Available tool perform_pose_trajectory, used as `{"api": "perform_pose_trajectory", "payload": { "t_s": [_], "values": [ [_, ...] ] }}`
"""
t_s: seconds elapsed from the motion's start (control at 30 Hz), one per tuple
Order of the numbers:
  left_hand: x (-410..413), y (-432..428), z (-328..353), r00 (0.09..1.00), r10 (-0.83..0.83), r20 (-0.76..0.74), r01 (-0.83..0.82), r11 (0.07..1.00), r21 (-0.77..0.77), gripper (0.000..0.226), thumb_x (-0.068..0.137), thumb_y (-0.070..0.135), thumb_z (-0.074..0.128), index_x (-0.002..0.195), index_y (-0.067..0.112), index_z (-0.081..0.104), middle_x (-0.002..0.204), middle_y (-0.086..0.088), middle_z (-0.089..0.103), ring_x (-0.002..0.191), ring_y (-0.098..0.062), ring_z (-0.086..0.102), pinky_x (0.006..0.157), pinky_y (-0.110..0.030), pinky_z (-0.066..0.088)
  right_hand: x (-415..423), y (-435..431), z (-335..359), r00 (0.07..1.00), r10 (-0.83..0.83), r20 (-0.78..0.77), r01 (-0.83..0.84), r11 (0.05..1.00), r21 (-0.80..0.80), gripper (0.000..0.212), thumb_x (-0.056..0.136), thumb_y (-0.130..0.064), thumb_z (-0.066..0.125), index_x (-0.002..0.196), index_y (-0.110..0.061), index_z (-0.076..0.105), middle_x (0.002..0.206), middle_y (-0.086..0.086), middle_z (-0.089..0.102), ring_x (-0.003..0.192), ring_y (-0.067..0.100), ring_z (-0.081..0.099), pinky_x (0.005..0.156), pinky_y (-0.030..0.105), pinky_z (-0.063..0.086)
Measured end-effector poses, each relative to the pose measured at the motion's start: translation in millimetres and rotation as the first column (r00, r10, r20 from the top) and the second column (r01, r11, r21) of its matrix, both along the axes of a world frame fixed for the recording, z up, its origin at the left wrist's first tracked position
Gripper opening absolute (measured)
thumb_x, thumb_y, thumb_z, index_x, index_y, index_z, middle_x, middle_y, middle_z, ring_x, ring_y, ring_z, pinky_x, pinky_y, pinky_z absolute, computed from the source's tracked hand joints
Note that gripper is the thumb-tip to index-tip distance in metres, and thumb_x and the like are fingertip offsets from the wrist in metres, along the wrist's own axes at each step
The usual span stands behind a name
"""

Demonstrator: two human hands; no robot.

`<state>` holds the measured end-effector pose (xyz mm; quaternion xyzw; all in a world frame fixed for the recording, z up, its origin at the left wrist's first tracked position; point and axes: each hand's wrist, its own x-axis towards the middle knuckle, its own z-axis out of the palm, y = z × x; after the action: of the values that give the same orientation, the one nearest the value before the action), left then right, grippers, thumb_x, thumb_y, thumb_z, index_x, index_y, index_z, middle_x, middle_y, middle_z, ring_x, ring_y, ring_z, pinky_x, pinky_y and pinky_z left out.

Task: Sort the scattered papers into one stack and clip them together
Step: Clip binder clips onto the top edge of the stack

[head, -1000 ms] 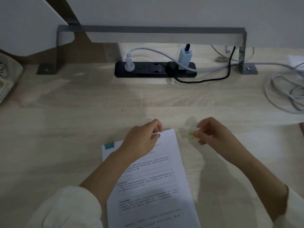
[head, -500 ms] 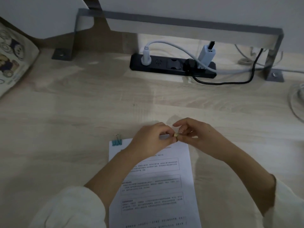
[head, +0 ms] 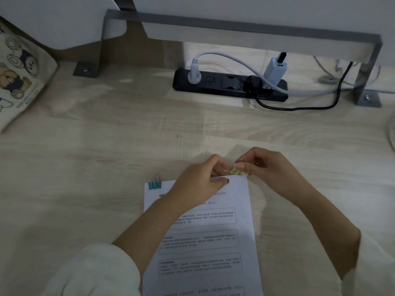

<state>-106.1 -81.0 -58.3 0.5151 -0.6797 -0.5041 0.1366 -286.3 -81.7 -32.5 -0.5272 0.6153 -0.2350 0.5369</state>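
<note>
Two hands meet at the far edge of the paper stack (head: 205,242) lying on the surface (head: 96,167): the left hand (head: 197,185) pinches that edge, the right hand (head: 272,175) pinches a yellow binder clip (head: 236,172) at its right corner. A blue binder clip (head: 154,184) sits on the left corner.

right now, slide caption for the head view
Right hand pinches a yellow clip at the top-right corner of the paper stack, left hand holding the top edge, blue clip at top-left.
</note>
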Motion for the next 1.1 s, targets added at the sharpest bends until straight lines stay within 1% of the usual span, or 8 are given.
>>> {"api": "perform_pose_trajectory", "payload": {
  "t_s": [0.1, 0.27, 0.4, 0.57, 0.73, 0.83, 0.97, 1.1],
  "values": [
    [1, 0, 0, 1.000, 0.014, -0.003, -0.014, 1.000, 0.004, 0.025, 0.086, 0.018, 0.061, 0.107, 0.018, 0.049, 0.099, 0.004, 0.066, 0.091, -0.007, 0.061, 0.071, -0.005, 0.040, -2, -11, 1, 0.998, 0.056, -0.027, -0.057, 0.998, -0.025, 0.007, 0.080, -0.019, 0.068, 0.077, -0.012, 0.068, 0.079, 0.010, 0.069, 0.074, 0.020, 0.060, 0.072, 0.026, 0.048],
    [1, 2, 2, 0.998, 0.038, -0.048, -0.038, 0.999, 0.003, 0.022, 0.085, 0.017, 0.061, 0.097, 0.023, 0.043, 0.094, 0.005, 0.065, 0.088, -0.006, 0.061, 0.076, -0.013, 0.043, 4, -22, -1, 0.968, 0.233, -0.094, -0.232, 0.973, 0.014, 0.010, 0.080, -0.018, 0.069, 0.078, -0.008, 0.069, 0.078, 0.006, 0.070, 0.068, 0.005, 0.060, 0.064, 0.008, 0.045],
    [3, 3, 3, 0.998, 0.038, -0.054, -0.039, 0.999, -0.015, 0.023, 0.086, 0.016, 0.060, 0.095, 0.024, 0.041, 0.093, 0.006, 0.065, 0.086, -0.004, 0.059, 0.075, -0.012, 0.042, 3, -31, -3, 0.954, 0.285, -0.087, -0.280, 0.957, 0.073, 0.014, 0.081, -0.018, 0.068, 0.080, -0.004, 0.069, 0.082, 0.013, 0.071, 0.072, 0.013, 0.063, 0.070, 0.015, 0.049],
    [5, 2, 1, 0.998, 0.034, -0.045, -0.036, 0.999, -0.036, 0.022, 0.085, 0.016, 0.060, 0.097, 0.021, 0.043, 0.095, 0.002, 0.066, 0.088, -0.007, 0.060, 0.075, -0.015, 0.043, 1, -37, -3, 0.929, 0.370, -0.030, -0.355, 0.908, 0.222, 0.018, 0.082, -0.021, 0.066, 0.082, -0.004, 0.068, 0.074, -0.001, 0.067, 0.066, 0.002, 0.060, 0.065, 0.010, 0.047],
    [5, 2, -1, 0.999, 0.011, -0.046, -0.012, 0.999, -0.039, 0.022, 0.085, 0.015, 0.060, 0.095, 0.023, 0.041, 0.095, 0.002, 0.066, 0.085, -0.004, 0.059, 0.070, -0.007, 0.040, -1, -36, -5, 0.917, 0.397, -0.042, -0.371, 0.886, 0.280, 0.024, 0.081, -0.030, 0.065, 0.085, -0.007, 0.070, 0.081, 0.002, 0.070, 0.074, 0.009, 0.063, 0.075, 0.018, 0.048],
    [6, 1, -1, 0.997, 0.024, -0.069, -0.026, 0.999, -0.018, 0.022, 0.085, 0.015, 0.060, 0.094, 0.024, 0.042, 0.094, 0.005, 0.066, 0.083, -0.003, 0.059, 0.072, -0.010, 0.042, 0, -30, -2, 0.946, 0.323, -0.032, -0.302, 0.912, 0.278, 0.026, 0.083, -0.031, 0.062, 0.091, -0.007, 0.070, 0.087, 0.003, 0.073, 0.077, 0.009, 0.068, 0.072, 0.012, 0.052],
    [11, -2, 3, 0.991, 0.071, -0.113, -0.073, 0.997, -0.015, 0.021, 0.085, 0.013, 0.060, 0.094, 0.025, 0.045, 0.088, 0.014, 0.061, 0.082, 0.001, 0.057, 0.071, -0.004, 0.039, -3, -2, 2, 0.982, 0.113, 0.155, -0.157, 0.936, 0.315, 0.034, 0.083, -0.037, 0.056, 0.109, -0.016, 0.065, 0.102, 0.004, 0.073, 0.095, 0.017, 0.069, 0.085, 0.027, 0.055],
    [21, -8, 15, 0.982, 0.133, -0.137, -0.146, 0.986, -0.085, 0.026, 0.085, 0.012, 0.060, 0.089, 0.032, 0.044, 0.092, 0.014, 0.064, 0.082, 0.000, 0.057, 0.070, -0.004, 0.040, 6, 49, -1, 0.955, 0.089, 0.284, -0.202, 0.894, 0.401, 0.029, 0.088, -0.027, 0.059, 0.117, -0.027, 0.059, 0.112, -0.007, 0.071, 0.100, 0.014, 0.068, 0.079, 0.026, 0.056]
  ]
}}
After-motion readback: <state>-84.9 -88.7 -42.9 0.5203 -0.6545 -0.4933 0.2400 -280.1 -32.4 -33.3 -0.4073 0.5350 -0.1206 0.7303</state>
